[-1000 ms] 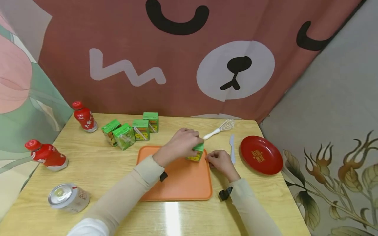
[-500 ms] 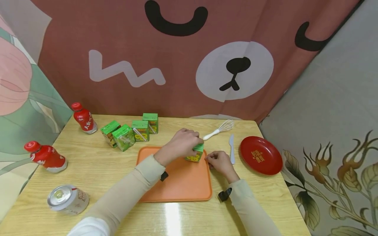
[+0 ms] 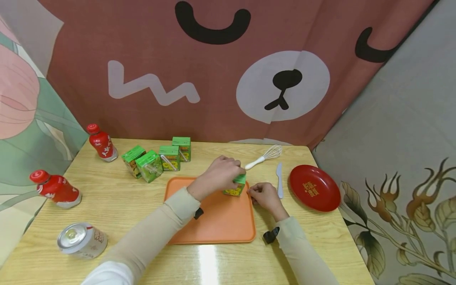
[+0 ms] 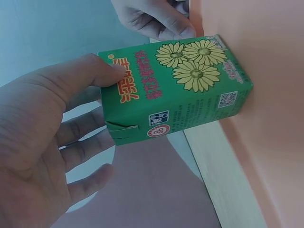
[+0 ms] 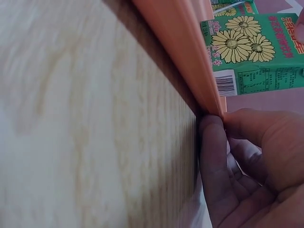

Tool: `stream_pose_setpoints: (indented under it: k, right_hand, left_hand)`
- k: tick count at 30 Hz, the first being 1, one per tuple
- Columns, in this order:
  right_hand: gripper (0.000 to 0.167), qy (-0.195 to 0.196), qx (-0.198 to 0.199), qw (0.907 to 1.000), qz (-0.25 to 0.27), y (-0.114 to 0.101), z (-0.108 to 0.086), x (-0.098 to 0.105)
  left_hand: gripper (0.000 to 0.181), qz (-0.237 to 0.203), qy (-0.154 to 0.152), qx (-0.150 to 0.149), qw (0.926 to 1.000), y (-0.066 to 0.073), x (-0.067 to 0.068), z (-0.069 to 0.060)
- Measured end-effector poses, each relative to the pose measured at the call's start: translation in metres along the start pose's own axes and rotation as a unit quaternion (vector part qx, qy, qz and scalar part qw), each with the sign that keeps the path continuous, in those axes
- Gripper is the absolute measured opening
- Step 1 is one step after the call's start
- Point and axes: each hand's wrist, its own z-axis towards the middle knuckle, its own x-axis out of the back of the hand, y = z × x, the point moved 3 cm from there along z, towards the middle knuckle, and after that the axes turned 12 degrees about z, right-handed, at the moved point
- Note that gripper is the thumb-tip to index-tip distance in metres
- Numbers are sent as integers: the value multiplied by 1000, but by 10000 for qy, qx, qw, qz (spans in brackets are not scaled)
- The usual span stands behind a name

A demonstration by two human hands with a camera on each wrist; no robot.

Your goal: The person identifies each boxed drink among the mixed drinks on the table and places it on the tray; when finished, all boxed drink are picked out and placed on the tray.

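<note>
Head view — left hand (image 3: 219, 176), gripped carton (image 3: 235, 189), tray (image 3: 228, 221)

Smooth card carton (image 4: 166, 95), matt plastic tray (image 3: 224, 223), glossy plate (image 3: 325, 184), wood-grain table (image 3: 124, 209), metal can (image 3: 82, 240)

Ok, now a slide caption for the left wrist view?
A left hand grips a flowered green drink box on an orange tray.

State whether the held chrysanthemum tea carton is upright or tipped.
Upright: the chrysanthemum tea carton shows its green top uppermost, its base down toward the orange tray.
</note>
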Motion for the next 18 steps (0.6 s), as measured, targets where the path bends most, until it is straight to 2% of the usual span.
stream_pose_setpoints:
  k: [12, 15, 18]
  right_hand:
    - [15, -47, 7, 10000, -14, -1, -1, 0]
    - [15, -23, 37, 10000, -15, -1, -1, 0]
    - [14, -13, 53, 10000, -9, -1, -1, 0]
  left_hand:
    - [41, -275, -5, 182, 9995, -1, -4, -4]
    - [47, -479, 63, 362, 9982, -6, -5, -10]
    - [49, -643, 143, 731, 9951, -17, -6, -22]
